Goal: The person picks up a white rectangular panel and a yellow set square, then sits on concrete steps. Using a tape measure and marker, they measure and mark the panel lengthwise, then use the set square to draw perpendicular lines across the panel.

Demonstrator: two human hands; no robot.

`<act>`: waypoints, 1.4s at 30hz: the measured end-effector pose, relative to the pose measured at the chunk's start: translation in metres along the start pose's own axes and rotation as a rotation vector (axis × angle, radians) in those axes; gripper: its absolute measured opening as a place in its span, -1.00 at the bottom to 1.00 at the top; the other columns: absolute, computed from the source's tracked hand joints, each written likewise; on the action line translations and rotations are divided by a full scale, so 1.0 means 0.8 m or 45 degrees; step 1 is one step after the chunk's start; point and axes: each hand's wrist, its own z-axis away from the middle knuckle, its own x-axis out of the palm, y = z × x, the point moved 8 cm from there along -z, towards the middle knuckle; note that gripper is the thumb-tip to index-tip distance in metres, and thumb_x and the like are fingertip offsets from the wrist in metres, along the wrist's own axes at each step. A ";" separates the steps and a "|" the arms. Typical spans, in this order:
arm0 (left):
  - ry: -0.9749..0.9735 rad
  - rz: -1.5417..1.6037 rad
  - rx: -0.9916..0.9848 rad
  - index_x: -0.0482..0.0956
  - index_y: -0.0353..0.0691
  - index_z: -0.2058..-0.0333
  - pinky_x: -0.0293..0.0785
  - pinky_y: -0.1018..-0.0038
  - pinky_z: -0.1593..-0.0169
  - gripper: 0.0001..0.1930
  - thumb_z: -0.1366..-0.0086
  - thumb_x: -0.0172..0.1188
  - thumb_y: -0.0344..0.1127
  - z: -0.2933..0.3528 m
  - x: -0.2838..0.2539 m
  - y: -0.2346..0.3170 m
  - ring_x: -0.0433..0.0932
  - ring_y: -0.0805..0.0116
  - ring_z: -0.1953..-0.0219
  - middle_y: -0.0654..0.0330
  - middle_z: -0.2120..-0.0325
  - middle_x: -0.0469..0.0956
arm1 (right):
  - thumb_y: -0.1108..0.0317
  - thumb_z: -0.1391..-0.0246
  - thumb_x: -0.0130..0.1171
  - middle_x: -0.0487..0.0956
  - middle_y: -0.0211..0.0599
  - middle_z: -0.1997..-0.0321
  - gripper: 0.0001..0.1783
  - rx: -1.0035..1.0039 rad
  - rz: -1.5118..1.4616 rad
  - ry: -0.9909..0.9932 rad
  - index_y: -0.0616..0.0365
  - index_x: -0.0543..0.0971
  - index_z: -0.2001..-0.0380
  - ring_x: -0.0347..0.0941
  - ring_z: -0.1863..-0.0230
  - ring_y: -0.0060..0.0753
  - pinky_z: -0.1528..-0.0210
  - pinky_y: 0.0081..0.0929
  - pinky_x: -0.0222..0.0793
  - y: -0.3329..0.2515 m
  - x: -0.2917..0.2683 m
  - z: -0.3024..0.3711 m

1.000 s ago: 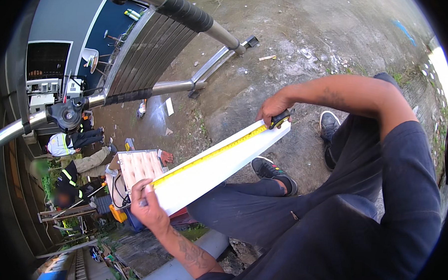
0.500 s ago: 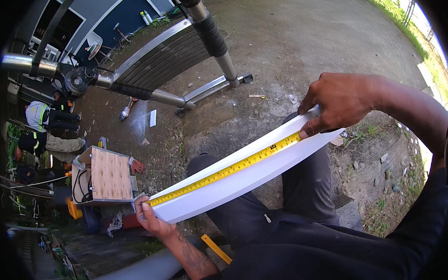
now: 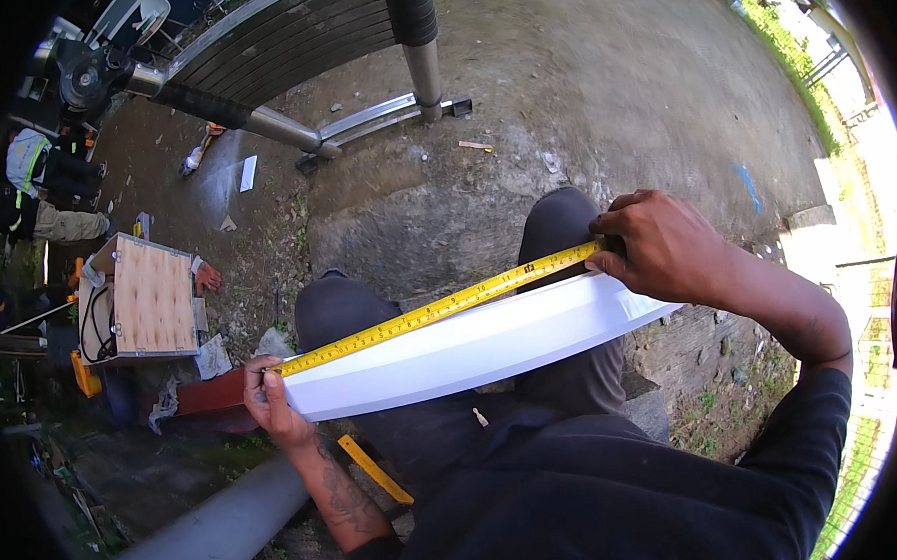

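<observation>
A long white channel-like strip (image 3: pixel 475 352) lies across my lap, over my thighs. My left hand (image 3: pixel 281 413) grips its left end, with the thumb over the end of a yellow measuring tape (image 3: pixel 437 310). The tape blade runs straight along the strip's far edge and rises away from it toward the right. My right hand (image 3: pixel 665 244) pinches the blade between thumb and curled fingers, above the strip's right end. Whether a tape case sits inside that hand is hidden.
A folded metal ladder (image 3: pixel 289 43) stands at the far left. Left of me are an open wooden box (image 3: pixel 154 297) with a cable, and a person's hand (image 3: pixel 207 278) beside it. A yellow ruler-like bar (image 3: pixel 375 470) lies by my left forearm. A power tool (image 3: pixel 202 149) rests on the ground.
The tape has shifted from inside the white strip to its far edge, its right part lifted off. My right hand has come off the strip's end with it. The surroundings have slid left in view.
</observation>
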 end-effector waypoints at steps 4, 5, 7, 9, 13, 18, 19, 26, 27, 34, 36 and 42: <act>0.012 -0.108 0.053 0.52 -0.30 0.04 0.45 0.44 0.03 -0.68 -0.63 0.16 -0.10 0.007 -0.015 0.003 0.52 0.44 0.17 0.20 0.20 0.49 | 0.15 -0.34 0.40 0.76 0.10 0.11 -0.61 -0.140 -0.198 0.107 0.28 0.83 0.01 0.73 0.07 0.15 -0.08 -0.02 0.64 -0.006 -0.012 0.000; 0.029 -0.133 0.059 0.52 -0.31 0.05 0.44 0.44 0.02 -0.67 -0.63 0.16 -0.09 0.009 -0.017 0.004 0.51 0.44 0.17 0.20 0.20 0.49 | 0.16 -0.36 0.38 0.76 0.10 0.10 -0.62 -0.167 -0.212 0.062 0.28 0.82 0.01 0.73 0.07 0.13 -0.07 -0.03 0.64 -0.006 -0.010 0.002; 0.059 -0.143 0.057 0.53 -0.32 0.07 0.40 0.43 0.01 -0.67 -0.61 0.16 -0.10 0.011 -0.018 0.005 0.47 0.44 0.16 0.19 0.20 0.48 | 0.17 -0.38 0.36 0.75 0.09 0.07 -0.62 -0.221 -0.242 0.040 0.28 0.82 0.00 0.73 0.06 0.12 -0.07 -0.03 0.63 -0.006 -0.005 0.004; 0.090 -0.107 0.030 0.54 -0.36 0.12 0.33 0.44 0.00 -0.69 -0.59 0.18 -0.15 0.012 -0.016 0.004 0.41 0.44 0.17 0.16 0.21 0.47 | 0.17 -0.38 0.36 0.75 0.09 0.04 -0.62 -0.248 -0.288 0.065 0.27 0.82 -0.01 0.73 0.05 0.11 -0.06 -0.03 0.63 -0.007 0.003 0.005; 0.088 -0.140 0.011 0.54 -0.35 0.13 0.31 0.44 0.02 -0.72 -0.59 0.15 -0.18 0.007 -0.009 0.003 0.40 0.46 0.18 0.18 0.22 0.46 | 0.20 -0.38 0.37 0.67 -0.03 0.09 -0.65 -0.073 -0.265 0.089 0.21 0.83 -0.04 0.67 0.03 0.01 -0.10 -0.07 0.59 0.003 0.030 -0.001; 0.096 -0.175 0.010 0.52 -0.35 0.15 0.30 0.44 0.04 -0.74 -0.59 0.10 -0.22 0.007 -0.013 0.008 0.38 0.47 0.19 0.19 0.23 0.44 | 0.21 -0.37 0.38 0.63 -0.09 0.14 -0.68 -0.093 -0.255 0.148 0.16 0.84 -0.03 0.64 0.02 -0.04 -0.08 -0.08 0.56 -0.006 0.024 0.006; 0.106 -0.211 0.008 0.52 -0.36 0.15 0.30 0.43 0.04 -0.74 -0.59 0.09 -0.22 0.008 -0.014 0.007 0.38 0.47 0.19 0.20 0.24 0.44 | 0.20 -0.37 0.39 0.63 -0.09 0.15 -0.68 -0.096 -0.245 0.150 0.16 0.84 -0.03 0.64 0.02 -0.04 -0.07 -0.08 0.56 -0.008 0.020 0.008; 0.095 -0.207 -0.054 0.51 -0.36 0.15 0.33 0.42 0.03 -0.74 -0.61 0.05 -0.24 0.007 -0.013 0.001 0.39 0.47 0.18 0.20 0.22 0.44 | 0.25 -0.37 0.37 0.65 -0.11 0.14 -0.71 -0.020 -0.230 0.124 0.15 0.85 -0.02 0.64 0.03 -0.05 -0.01 -0.09 0.60 -0.014 0.022 0.023; 0.086 -0.162 -0.079 0.52 -0.36 0.14 0.34 0.41 0.02 -0.74 -0.61 0.05 -0.24 0.007 -0.012 -0.001 0.39 0.47 0.18 0.20 0.22 0.44 | 0.24 -0.37 0.36 0.66 -0.11 0.10 -0.71 -0.006 -0.188 0.129 0.13 0.86 -0.01 0.65 0.00 -0.06 0.01 -0.09 0.64 -0.014 0.026 0.024; 0.096 -0.172 -0.147 0.54 -0.34 0.11 0.35 0.42 0.02 -0.76 -0.63 0.07 -0.24 0.006 -0.018 -0.010 0.41 0.48 0.17 0.21 0.22 0.47 | 0.20 -0.41 0.36 0.59 0.04 -0.17 -0.67 0.021 -0.206 0.213 0.16 0.85 -0.05 0.66 -0.01 0.02 -0.12 -0.06 0.60 -0.015 0.035 0.034; 0.078 -0.147 -0.122 0.54 -0.34 0.10 0.35 0.43 0.02 -0.76 -0.63 0.07 -0.25 0.005 -0.019 -0.009 0.41 0.48 0.17 0.22 0.22 0.46 | 0.17 -0.39 0.36 0.58 0.06 -0.18 -0.67 0.029 -0.252 0.239 0.13 0.86 -0.03 0.65 -0.07 0.05 -0.12 -0.05 0.61 -0.015 0.036 0.035; 0.015 -0.033 -0.252 0.58 -0.37 0.05 0.45 0.43 0.03 -0.73 -0.66 0.08 -0.22 0.004 -0.014 -0.015 0.51 0.47 0.18 0.18 0.19 0.53 | 0.14 -0.40 0.37 0.60 -0.02 -0.11 -0.66 0.064 -0.253 0.356 0.14 0.86 -0.02 0.60 -0.03 -0.02 -0.12 -0.07 0.55 -0.017 0.047 0.042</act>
